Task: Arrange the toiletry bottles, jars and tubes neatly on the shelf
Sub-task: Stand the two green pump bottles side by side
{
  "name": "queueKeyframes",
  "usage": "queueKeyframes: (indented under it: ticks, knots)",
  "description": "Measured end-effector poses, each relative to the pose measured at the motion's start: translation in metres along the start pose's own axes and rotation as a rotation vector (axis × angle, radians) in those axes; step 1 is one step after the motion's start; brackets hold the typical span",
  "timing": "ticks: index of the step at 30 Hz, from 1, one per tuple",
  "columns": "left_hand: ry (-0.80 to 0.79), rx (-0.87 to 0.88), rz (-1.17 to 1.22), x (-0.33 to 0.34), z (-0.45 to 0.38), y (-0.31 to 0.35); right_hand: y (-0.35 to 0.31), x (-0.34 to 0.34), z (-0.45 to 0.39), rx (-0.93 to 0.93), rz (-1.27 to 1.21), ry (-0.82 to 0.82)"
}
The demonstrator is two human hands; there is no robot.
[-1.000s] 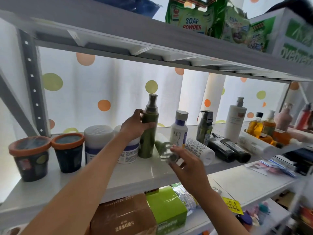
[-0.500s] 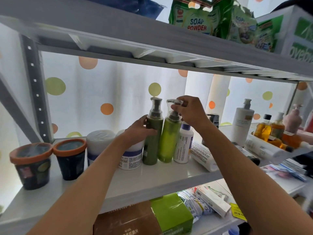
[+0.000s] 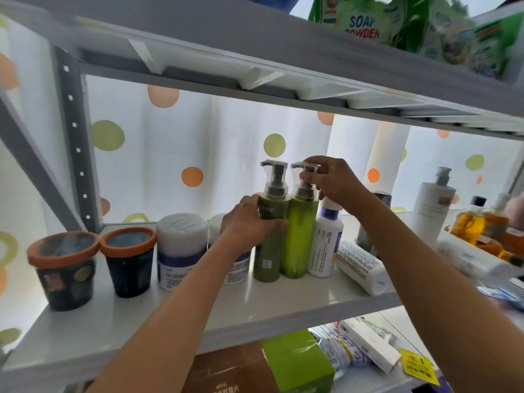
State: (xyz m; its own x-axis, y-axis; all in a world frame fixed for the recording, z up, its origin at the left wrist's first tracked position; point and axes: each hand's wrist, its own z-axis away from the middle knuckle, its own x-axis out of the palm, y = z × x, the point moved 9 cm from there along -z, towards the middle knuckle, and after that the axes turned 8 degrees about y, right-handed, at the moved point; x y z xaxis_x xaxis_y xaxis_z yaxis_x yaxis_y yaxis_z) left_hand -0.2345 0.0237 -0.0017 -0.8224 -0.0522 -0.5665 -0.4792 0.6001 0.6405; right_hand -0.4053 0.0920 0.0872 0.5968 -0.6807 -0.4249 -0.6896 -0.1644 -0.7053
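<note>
Two pump bottles stand upright side by side on the white shelf. My left hand grips the dark green bottle around its upper body. My right hand pinches the clear pump cap of the light green bottle from the right. A white bottle with a purple band stands just right of them, partly behind my right wrist. To their left stand two white jars and two dark tubs with orange rims.
A white tube lies on its side right of the row. Farther right stand a tall white pump bottle and amber bottles. The shelf above holds soap powder bags. Boxes and packets fill the shelf below.
My right hand lifted the lying light green bottle and stood it upright beside the dark green one, then kept hold of its pump. My left hand stayed on the dark green bottle.
</note>
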Motion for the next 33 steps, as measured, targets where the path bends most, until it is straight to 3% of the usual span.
queueKeyframes:
  ticks: [9, 19, 24, 29, 33]
  knots:
    - [0.133, 0.003, -0.088, -0.002, 0.004, 0.002, -0.005, 0.0, 0.001, -0.04, 0.034, 0.001]
    - [0.156, 0.022, -0.192, 0.001, 0.002, 0.003, 0.001, 0.006, -0.002, -0.074, 0.025, 0.014]
    - [0.192, 0.078, -0.237, -0.001, 0.005, 0.008, 0.008, 0.007, -0.001, -0.04, 0.068, 0.032]
    - [0.218, 0.188, -0.239, -0.005, 0.011, 0.013, 0.002, -0.003, 0.016, -0.049, 0.211, 0.16]
    - [0.421, 0.357, -0.117, -0.03, 0.034, 0.023, -0.007, -0.018, 0.039, -0.126, 0.303, 0.24]
